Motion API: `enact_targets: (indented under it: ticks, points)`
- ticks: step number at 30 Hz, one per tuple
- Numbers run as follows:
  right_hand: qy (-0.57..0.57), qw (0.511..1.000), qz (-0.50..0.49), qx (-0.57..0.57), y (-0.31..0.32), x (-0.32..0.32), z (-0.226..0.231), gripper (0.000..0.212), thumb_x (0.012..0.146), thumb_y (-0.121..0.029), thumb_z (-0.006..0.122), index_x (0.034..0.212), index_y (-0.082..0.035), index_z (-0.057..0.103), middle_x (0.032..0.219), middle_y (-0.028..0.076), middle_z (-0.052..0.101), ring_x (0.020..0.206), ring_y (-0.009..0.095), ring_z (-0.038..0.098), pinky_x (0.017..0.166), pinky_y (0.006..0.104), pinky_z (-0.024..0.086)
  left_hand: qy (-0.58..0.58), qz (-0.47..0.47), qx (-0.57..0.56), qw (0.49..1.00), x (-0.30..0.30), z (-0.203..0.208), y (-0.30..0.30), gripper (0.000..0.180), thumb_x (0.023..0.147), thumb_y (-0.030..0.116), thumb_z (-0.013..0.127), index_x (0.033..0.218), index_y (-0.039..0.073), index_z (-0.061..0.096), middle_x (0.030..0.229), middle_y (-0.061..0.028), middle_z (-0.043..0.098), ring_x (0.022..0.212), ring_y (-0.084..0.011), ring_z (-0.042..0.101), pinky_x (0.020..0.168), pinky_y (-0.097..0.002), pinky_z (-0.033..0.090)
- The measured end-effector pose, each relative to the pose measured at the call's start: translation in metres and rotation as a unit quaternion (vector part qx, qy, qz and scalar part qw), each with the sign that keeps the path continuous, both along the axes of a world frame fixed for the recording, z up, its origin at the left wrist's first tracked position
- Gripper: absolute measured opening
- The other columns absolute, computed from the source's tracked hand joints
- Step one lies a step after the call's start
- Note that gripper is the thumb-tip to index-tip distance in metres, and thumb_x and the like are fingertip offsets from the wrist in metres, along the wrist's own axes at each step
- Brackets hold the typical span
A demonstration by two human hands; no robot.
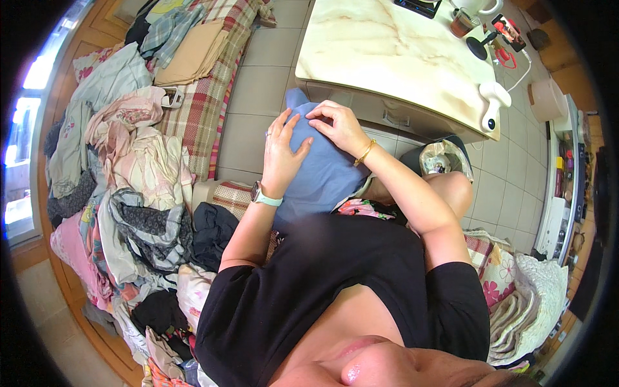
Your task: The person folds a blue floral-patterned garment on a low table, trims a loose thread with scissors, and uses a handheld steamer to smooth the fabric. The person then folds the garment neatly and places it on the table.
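Observation:
A blue cloth garment (322, 174) is draped over my lap, and its far end sticks up near the table edge. My left hand (284, 148), with a ring and a pale-strapped watch, rests along the garment's left side, fingers stretched and thumb apart. From the right, my right hand (340, 126), with a gold bracelet at the wrist, reaches onto the garment's upper part. Its fingers are bent, with thumb and forefinger drawn together at the cloth. What kind of garment it is cannot be made out.
Heaps of loose clothes (138, 138) cover the plaid-covered seat at my left, with folded beige cloth (193, 55) farther back. A marble-topped table (387, 58) stands ahead, bearing a phone on a stand (509, 32) and a white handheld device (494, 103). A lined bin (445, 158) is by my knee.

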State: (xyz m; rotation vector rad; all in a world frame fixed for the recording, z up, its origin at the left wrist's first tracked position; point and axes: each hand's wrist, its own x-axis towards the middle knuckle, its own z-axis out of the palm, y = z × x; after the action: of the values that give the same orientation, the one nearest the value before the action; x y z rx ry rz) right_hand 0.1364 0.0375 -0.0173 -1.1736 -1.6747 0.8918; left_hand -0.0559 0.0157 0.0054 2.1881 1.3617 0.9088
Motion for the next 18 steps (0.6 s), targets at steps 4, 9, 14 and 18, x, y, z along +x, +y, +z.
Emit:
enact_targets:
  ticks: [4,9,14,18]
  points:
    - [-0.099,0.991,0.011,0.091,0.008,-0.004,0.005,0.01,0.087,-0.014,0.07,0.089,-0.004,0.072,0.092,0.01,0.067,0.088,0.029,0.066,0.076,0.0394,0.055,-0.001,-0.002,0.0,1.0,-0.002,-0.003,-0.001,0.058,0.082,0.016,0.08,0.133,-0.001,0.059,0.146,-0.0187,0.052,0.134,-0.0381,0.049,0.111,-0.0472,0.041]
    - [-0.237,0.961,0.003,0.146,0.018,-0.005,0.01,0.011,0.087,-0.015,0.065,0.084,-0.005,0.067,0.088,0.01,0.066,0.087,0.032,0.066,0.074,0.0424,0.056,0.004,-0.005,0.013,1.0,-0.001,-0.005,0.0,0.057,0.082,0.016,0.08,0.132,0.0,0.059,0.145,-0.0171,0.052,0.133,-0.0373,0.049,0.111,-0.0472,0.041]
    - [-0.328,0.94,-0.09,0.027,0.022,0.056,0.001,0.014,0.088,-0.019,0.06,0.087,-0.009,0.07,0.093,0.013,0.069,0.086,0.035,0.068,0.076,0.0463,0.056,0.007,-0.004,0.007,1.0,-0.004,-0.007,0.0,0.056,0.082,0.016,0.08,0.132,0.0,0.06,0.146,-0.0166,0.052,0.132,-0.0373,0.05,0.111,-0.0472,0.041]
    - [-0.47,0.862,-0.146,-0.122,-0.007,0.178,-0.029,0.016,0.086,-0.022,0.061,0.087,-0.01,0.071,0.089,0.016,0.072,0.084,0.036,0.07,0.075,0.0472,0.057,-0.003,0.004,0.002,1.0,-0.005,-0.007,0.001,0.054,0.082,0.016,0.08,0.13,0.0,0.061,0.145,-0.0167,0.052,0.131,-0.0376,0.051,0.111,-0.0469,0.041]
